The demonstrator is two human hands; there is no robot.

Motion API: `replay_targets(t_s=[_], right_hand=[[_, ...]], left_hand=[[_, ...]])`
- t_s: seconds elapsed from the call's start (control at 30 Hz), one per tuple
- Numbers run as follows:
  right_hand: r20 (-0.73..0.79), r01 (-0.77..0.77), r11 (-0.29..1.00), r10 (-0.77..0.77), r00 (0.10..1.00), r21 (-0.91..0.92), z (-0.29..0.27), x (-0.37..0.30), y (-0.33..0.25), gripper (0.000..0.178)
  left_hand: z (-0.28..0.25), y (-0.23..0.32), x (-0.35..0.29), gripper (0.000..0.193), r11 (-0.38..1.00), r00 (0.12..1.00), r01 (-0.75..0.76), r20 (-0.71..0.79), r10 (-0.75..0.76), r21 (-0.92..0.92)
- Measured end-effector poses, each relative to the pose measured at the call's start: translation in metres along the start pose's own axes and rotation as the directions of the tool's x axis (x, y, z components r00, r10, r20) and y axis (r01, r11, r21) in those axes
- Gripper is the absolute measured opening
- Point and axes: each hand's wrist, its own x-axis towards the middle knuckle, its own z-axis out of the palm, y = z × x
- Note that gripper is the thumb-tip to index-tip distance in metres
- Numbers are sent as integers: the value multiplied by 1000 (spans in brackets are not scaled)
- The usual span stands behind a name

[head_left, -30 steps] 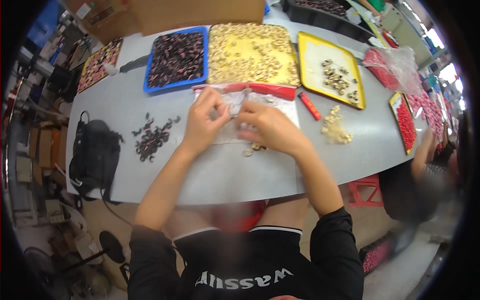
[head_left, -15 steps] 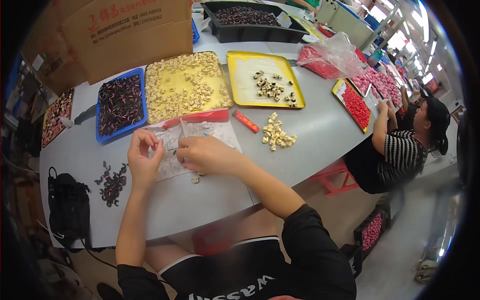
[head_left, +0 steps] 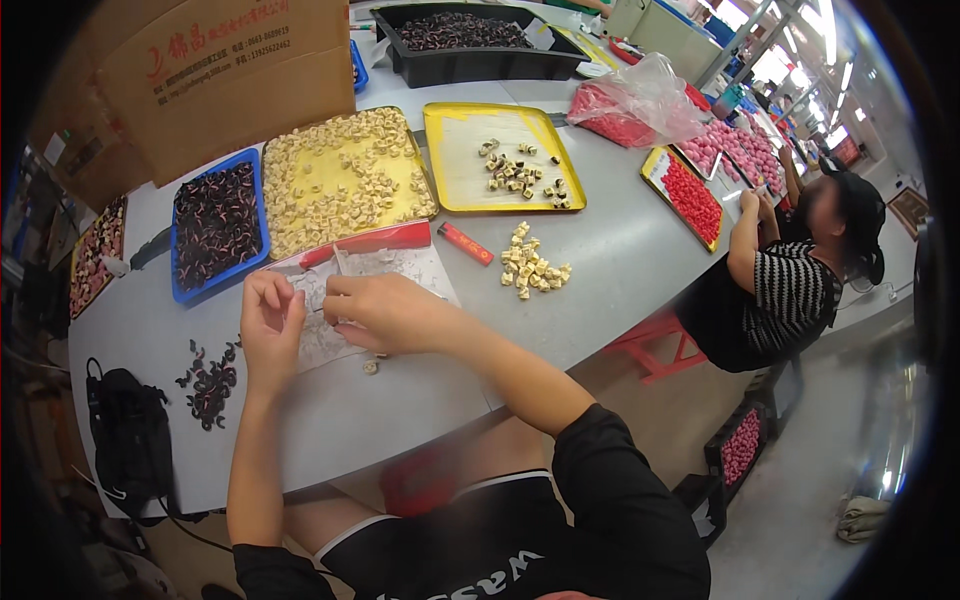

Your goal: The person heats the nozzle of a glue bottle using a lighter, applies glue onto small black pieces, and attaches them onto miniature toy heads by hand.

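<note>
Both hands work close together over a white paper sheet (head_left: 430,272) with a red strip along its far edge. My left hand (head_left: 270,322) is raised with thumb and fingers curled into a pinch. Just right of it, my right hand (head_left: 388,312) is closed, fingertips pointing at the left hand. Whatever lies between the fingertips is too small and hidden to name. One small cream piece (head_left: 371,367) lies by the sheet's near edge. A pile of dark curved pieces (head_left: 210,385) is left of my left forearm; a pile of cream pieces (head_left: 533,265) is to the right.
Beyond the sheet stand a blue tray (head_left: 262,235) of dark pieces, a yellow tray (head_left: 405,170) of cream pieces and another yellow tray (head_left: 460,130) with fewer. A red narrow box (head_left: 465,244), black bag (head_left: 130,435) and cardboard box (head_left: 250,120) are nearby. A co-worker (head_left: 795,290) sits right.
The whole view has shifted slightly, so the table and trays appear further left. Both hands stay pinched over the sheet, with only slight finger movement.
</note>
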Motion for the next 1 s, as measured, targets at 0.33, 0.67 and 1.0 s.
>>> replay_targets(t_s=[0.33,0.67,1.0], right_hand=[[-96,17,1000,-18,995,-13,-2,2,3,15],[-104,10,1000,-11,994,-13,-2,2,4,13],[-110,0,1000,-1,994,-16,-4,2,4,12]], left_hand=[[-2,-4,0,30,998,998,-56,17,55,31],[-2,-1,-1,30,999,999,-37,25,37,13],[1,2,-1,31,1000,1000,-23,-8,23,11]])
